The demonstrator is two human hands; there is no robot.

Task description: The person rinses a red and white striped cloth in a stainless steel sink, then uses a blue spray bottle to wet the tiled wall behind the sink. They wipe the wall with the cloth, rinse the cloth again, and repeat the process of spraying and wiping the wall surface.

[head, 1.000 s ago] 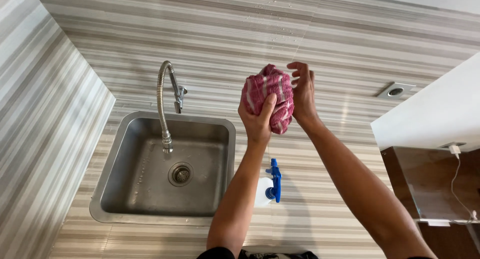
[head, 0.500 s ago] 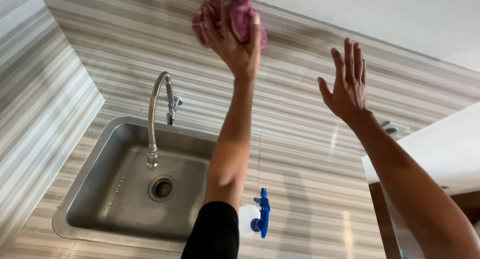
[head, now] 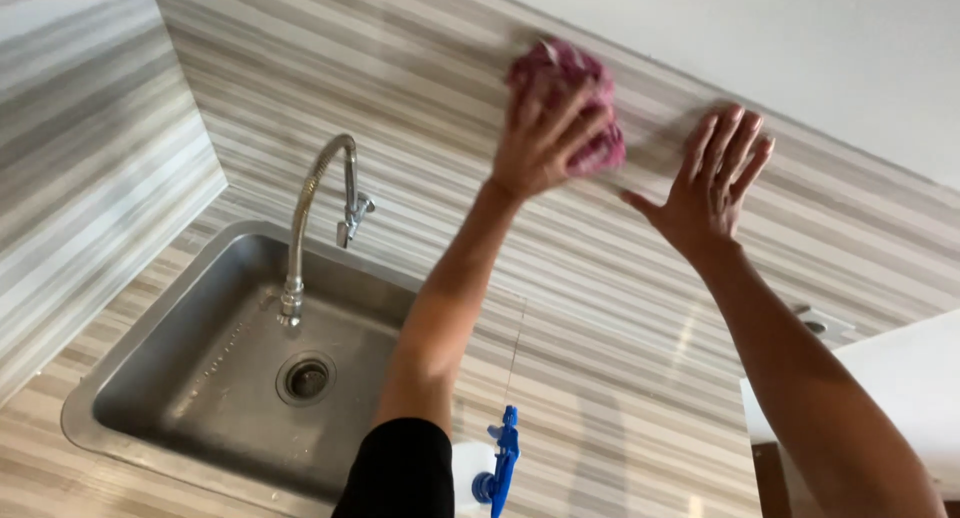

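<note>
My left hand presses a bunched pink-red cloth against the striped wall tiles, high up near where the tiles meet the white wall. My right hand is flat on the tiles just to the right of the cloth, fingers spread, holding nothing. Both arms reach up and forward over the counter.
Below left is a steel sink with a curved tap. A white spray bottle with a blue trigger stands on the striped counter by the sink. A wall socket and a white cabinet are at right.
The left hand raised the cloth from chest height to the upper tiles, then slid it right and a little down. The right hand let go of it and now lies flat against the wall.
</note>
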